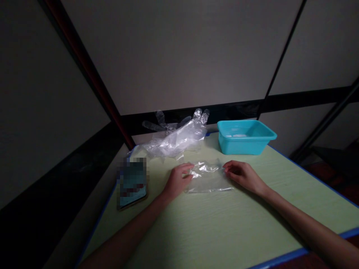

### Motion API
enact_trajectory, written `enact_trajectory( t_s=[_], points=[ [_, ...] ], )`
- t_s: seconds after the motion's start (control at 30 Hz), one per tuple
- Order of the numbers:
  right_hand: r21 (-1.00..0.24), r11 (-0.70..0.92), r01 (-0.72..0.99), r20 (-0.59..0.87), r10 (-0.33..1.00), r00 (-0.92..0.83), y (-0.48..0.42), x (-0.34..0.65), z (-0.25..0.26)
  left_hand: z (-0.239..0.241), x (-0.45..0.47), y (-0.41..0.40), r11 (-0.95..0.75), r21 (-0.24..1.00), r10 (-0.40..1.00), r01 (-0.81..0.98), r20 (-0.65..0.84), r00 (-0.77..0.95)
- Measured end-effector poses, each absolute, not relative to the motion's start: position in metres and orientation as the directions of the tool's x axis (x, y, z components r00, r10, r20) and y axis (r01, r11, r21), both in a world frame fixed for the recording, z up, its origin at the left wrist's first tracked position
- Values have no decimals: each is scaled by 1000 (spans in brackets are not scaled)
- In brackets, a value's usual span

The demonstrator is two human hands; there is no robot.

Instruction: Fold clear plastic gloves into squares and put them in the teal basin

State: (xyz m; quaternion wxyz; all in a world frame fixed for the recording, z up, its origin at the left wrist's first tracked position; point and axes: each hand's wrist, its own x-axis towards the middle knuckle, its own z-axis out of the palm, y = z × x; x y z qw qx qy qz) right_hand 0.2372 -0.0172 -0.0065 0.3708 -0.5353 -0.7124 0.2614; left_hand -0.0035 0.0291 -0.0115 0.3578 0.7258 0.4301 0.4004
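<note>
Clear plastic film (209,183) lay flattened on the counter (224,228), nearer than the turquoise tub (244,145) and leftward of it, apparently being smoothed. Its sides were met by the part-curled fingers of the left hand (175,182) and right hand (246,177); whether it was gripped could not be told. A light pinch seemed called for. Left of the tub, the far side was occupied by piled plastic gloves (176,141); farther left and nearer, a blurred phone-like device (132,185) was placed.

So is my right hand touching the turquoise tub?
Apart. The head view shows a strip of bare tabletop between your right hand and the near bottom edge of the turquoise tub.
</note>
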Motion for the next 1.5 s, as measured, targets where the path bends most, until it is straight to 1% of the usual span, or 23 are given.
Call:
enact_trajectory(
  t_s=[0.07, 0.13, 0.23, 0.37, 0.43, 0.5, 0.6, 0.7, 0.77, 0.83, 0.93, 1.07, 1.17, 1.23, 1.3, 1.4, 1.5],
  points=[
    [-756, 298, 583, 254, 954, -158, -18, 237, -6, -11, -4, 28, -407, 837, 899, 366, 295, 325],
    [-743, 306, 595, 258, 951, -167, -19, 237, -5, -12, -5, 27, -466, 770, 874, 435, 326, 360],
    [-718, 306, 625, 254, 951, -174, -21, 236, -3, -13, -7, 24, -563, 609, 825, 559, 369, 429],
    [-646, 312, 696, 277, 946, -168, -21, 236, -3, -13, -6, 20, -622, 428, 780, 656, 412, 470],
    [-580, 338, 741, 321, 931, -174, -22, 236, -2, -10, -6, 17, -627, 389, 772, 675, 426, 471],
    [-511, 373, 774, 366, 910, -197, -26, 234, 0, -6, -7, 13, -630, 395, 770, 668, 430, 472],
    [-411, 446, 795, 375, 878, -298, -42, 226, 4, 0, -10, 1, -671, 401, 742, 624, 375, 556],
    [-279, 551, 786, 294, 828, -476, -62, 213, 4, 7, -11, -16, -743, 346, 662, 573, 246, 709],
    [-240, 608, 757, 244, 792, -560, -72, 208, 0, 10, -10, -25, -764, 307, 629, 568, 154, 762],
    [-236, 629, 741, 215, 777, -591, -76, 205, -4, 11, -9, -31, -766, 273, 624, 582, 94, 776],
    [-239, 620, 747, 174, 784, -596, -76, 207, -6, 8, -9, -35, -762, 232, 630, 605, 51, 775],
    [-245, 622, 744, 126, 781, -611, -76, 207, -3, 3, -14, -33, -756, 207, 642, 621, 50, 765],
    [-258, 619, 742, 130, 783, -608, -76, 208, -3, 0, -15, -33, -754, 205, 646, 624, 57, 761],
    [-267, 576, 773, 160, 817, -554, -74, 212, -5, -1, -15, -34, -753, 213, 649, 623, 80, 757],
    [-290, 502, 815, 218, 864, -455, -69, 220, -8, -3, -14, -34, -747, 229, 658, 624, 119, 743],
    [-385, 387, 838, 301, 911, -282, -62, 236, -14, -5, -15, -31, -714, 280, 696, 642, 181, 695],
    [-476, 330, 815, 323, 928, -187, -58, 247, -18, -6, -21, -22, -686, 373, 720, 625, 220, 658]
  ],
)
